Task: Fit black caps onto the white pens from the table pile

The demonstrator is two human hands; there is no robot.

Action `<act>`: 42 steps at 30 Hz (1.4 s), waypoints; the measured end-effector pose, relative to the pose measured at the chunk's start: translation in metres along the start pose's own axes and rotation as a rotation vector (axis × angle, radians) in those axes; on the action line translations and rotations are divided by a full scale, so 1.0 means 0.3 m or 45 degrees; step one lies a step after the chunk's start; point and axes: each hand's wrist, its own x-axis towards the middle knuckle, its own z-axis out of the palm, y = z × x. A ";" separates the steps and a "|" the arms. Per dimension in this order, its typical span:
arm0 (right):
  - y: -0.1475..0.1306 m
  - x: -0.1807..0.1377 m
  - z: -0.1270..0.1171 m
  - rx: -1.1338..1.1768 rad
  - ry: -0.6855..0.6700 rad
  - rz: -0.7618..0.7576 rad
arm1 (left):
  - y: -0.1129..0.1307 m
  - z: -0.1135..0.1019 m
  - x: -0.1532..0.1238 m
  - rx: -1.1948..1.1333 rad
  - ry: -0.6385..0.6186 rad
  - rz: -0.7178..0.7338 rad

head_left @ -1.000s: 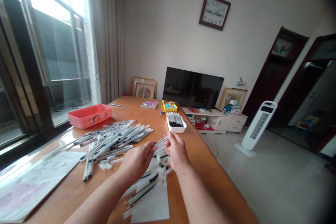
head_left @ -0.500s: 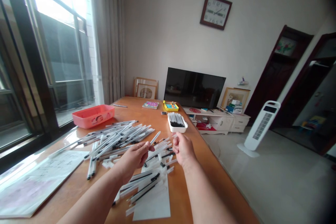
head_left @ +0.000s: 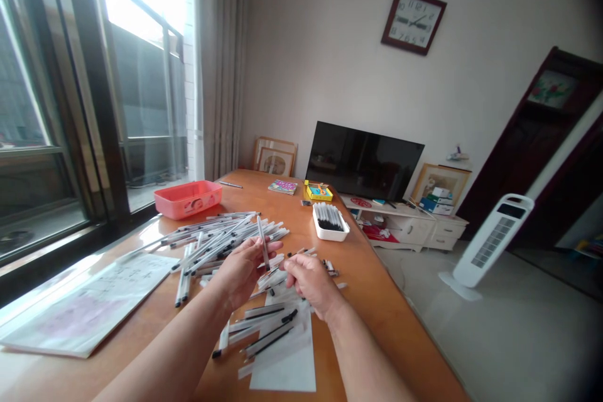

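Table: the brown wooden table (head_left: 381, 333) carried all of the pens and containers; its surface was glossy.
Loose pens: the pile of pens (head_left: 221, 232) lay across the left and middle of the table; the barrels were slim, straight and whitish; many ends were black; the pens crossed at several angles.
Paper sheet: the white sheet (head_left: 287, 374) lay flat nearest the wearer; pale tubes and thin black pieces rested partly on it.
Tray: the coral-red tray (head_left: 207, 198) stood beyond the pile, by the window side; its wall bore a printed picture.
Box: the white box (head_left: 332, 235) stood near the table's right edge; the pens inside lay side by side, black ends toward the wearer.
Left hand: the left hand (head_left: 242, 271) gripped one pen between thumb and fingers; the outer fingers were partly extended.
Right hand: the right hand (head_left: 311, 279) was just beside the left; its fingers were curled closed; whether they pinched anything could not be told.
Held pen: the held pen (head_left: 262, 240) stood steeply tilted above the pile; its barrel was pale, darker at the lower end; finer detail was too small to tell.
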 end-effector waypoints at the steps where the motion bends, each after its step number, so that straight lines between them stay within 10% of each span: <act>1: -0.002 -0.005 0.013 -0.007 -0.060 -0.002 | -0.002 0.003 -0.002 -0.015 -0.021 0.019; 13: -0.020 -0.025 0.042 0.292 -0.169 -0.054 | 0.006 -0.001 -0.008 0.117 -0.191 0.166; 21: -0.039 -0.034 0.034 0.116 -0.060 -0.183 | 0.012 0.007 -0.017 0.191 0.069 0.182; 27: -0.046 -0.039 0.018 0.098 -0.055 -0.118 | 0.036 0.011 -0.025 0.025 -0.166 0.105; 34: -0.054 -0.040 0.013 0.064 -0.072 -0.135 | 0.030 -0.002 -0.019 0.368 0.127 0.189; 42: -0.054 -0.037 0.008 0.137 -0.065 -0.111 | 0.063 -0.004 -0.027 0.043 -0.078 0.144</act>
